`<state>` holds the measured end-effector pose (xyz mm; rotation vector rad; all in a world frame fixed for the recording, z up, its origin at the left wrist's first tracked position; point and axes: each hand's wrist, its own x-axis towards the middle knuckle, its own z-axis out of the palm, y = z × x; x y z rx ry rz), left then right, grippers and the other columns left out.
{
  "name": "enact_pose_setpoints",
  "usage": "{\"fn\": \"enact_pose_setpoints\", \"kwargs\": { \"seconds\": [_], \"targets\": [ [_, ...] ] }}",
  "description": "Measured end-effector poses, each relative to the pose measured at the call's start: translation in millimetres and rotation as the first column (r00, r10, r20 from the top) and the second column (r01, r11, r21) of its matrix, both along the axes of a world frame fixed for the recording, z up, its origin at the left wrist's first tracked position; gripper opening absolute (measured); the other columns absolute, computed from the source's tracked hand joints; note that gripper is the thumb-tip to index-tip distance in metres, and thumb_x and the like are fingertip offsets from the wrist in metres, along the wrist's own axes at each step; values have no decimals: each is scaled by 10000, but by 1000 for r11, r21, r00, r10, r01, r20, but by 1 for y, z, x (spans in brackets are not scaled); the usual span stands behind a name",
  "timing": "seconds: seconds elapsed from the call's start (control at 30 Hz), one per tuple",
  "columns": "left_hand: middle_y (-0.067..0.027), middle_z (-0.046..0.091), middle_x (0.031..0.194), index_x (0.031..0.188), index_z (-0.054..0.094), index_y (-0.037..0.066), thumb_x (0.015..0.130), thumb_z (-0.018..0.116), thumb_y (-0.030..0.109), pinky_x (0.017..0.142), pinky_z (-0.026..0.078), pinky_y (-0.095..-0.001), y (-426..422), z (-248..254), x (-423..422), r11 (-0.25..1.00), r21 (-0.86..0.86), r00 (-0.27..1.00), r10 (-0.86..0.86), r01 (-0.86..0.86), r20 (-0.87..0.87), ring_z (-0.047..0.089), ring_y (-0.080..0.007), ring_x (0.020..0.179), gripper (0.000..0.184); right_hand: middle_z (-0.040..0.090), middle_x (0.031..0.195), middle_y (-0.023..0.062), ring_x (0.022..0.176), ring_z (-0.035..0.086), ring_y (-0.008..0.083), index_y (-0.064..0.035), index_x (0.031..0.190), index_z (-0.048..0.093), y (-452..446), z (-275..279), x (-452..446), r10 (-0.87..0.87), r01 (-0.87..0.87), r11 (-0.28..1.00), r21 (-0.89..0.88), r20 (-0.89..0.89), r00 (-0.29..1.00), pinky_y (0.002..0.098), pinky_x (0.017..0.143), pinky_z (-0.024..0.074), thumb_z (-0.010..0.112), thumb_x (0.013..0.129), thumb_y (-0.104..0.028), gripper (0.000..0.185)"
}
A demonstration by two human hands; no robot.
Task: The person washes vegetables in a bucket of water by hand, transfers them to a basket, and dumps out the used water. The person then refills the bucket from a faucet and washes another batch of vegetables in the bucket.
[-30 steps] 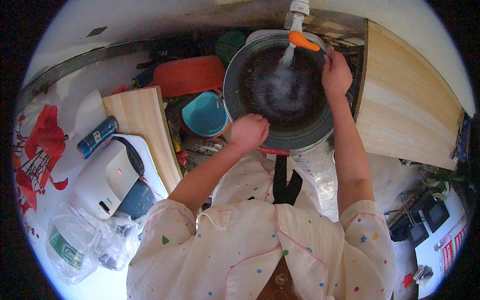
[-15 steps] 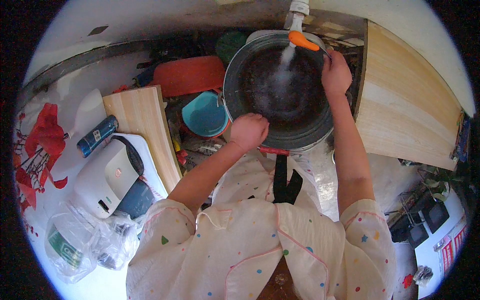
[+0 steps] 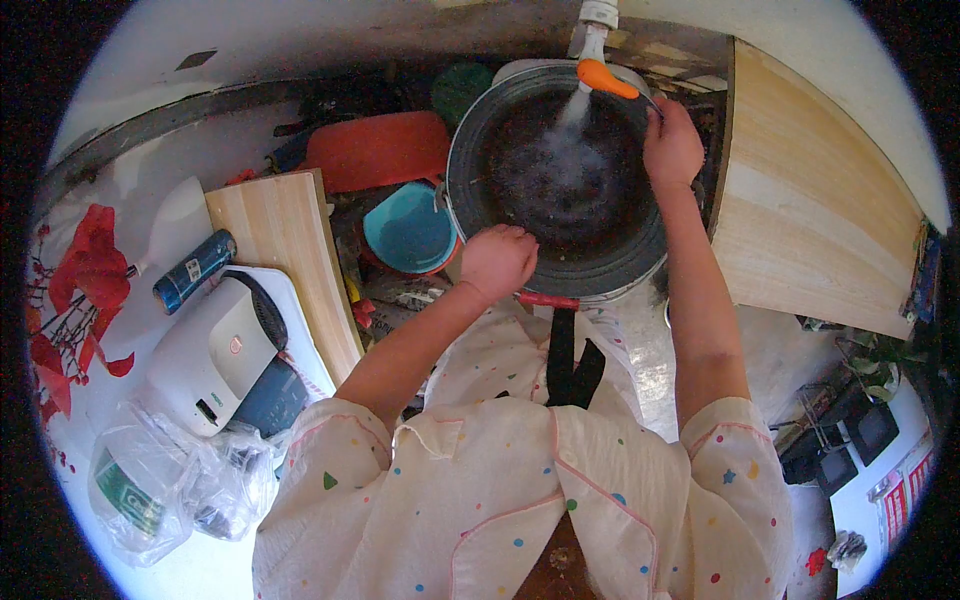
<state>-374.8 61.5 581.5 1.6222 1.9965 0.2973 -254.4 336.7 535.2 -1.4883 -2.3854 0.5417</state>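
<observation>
1. A blue basin (image 3: 410,230) stands just beyond the 9 o'clock side of the bucket (image 3: 590,270); a metal lug marks the rim there.
2. The left hand (image 3: 499,264) is at the bucket's 7 o'clock edge. This grip is nearly closed, fingers curled inward over the rim and seemingly holding it.
3. The bucket is in the middle, below the tap. Its mouth faces up at the wearer and is round, so it gives no clear long axis; the red handle (image 3: 547,301) hangs at 6 o'clock, lying crosswise from 9 to 3. The walls look stiff and hardy rather than fragile; water should make it heavy, sloshy and slick at the rim. The red handle seems the best hold for lifting, opposite rim points for steadying.
4. From the tap (image 3: 594,45), near 12 o'clock, water (image 3: 574,120) falls inside. An orange piece (image 3: 608,80) beside the spout tapers toward 4 o'clock.
5. The right hand (image 3: 674,148) is at 2 o'clock, fingers curled. I cannot tell how tightly that grip closes, nor whether on the rim or the thin piece beside the orange one.
</observation>
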Motion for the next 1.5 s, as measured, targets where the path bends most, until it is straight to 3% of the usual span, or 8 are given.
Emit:
{"fn": "enact_pose_setpoints", "kwargs": {
  "seconds": [1.5],
  "targets": [
    [-95,578,710,703,616,85,818,598,239,613,503,-432,1,0,0,1000,12,1000,2,-2,-12,608,-300,698,193,662,1035,69,900,648,300,-149,1070,651,0,8,-4,-21,22,1000,-22,63,998,410,727,527,594,874,-207,211]
  ]
}}
